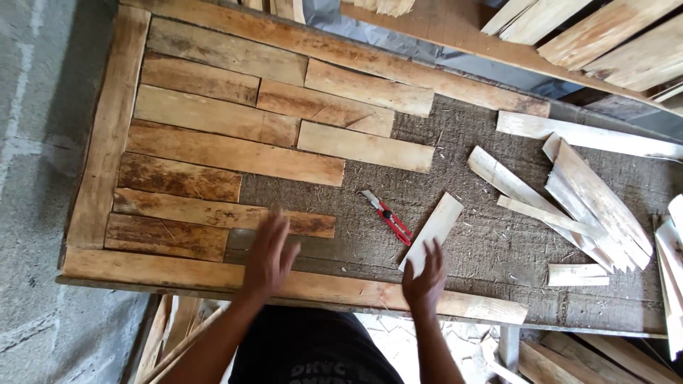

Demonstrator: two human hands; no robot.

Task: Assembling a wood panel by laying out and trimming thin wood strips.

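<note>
Right hand (425, 279) gripped a pale wood slat (432, 231) at lower centre; left hand (269, 254) hovered open, blurred, over laid planks (213, 146) on the worktop (455, 213). Likely placing step; slat needed aligning beside the last plank.

No packages, labels, signs or screens show anywhere in this view.
</note>
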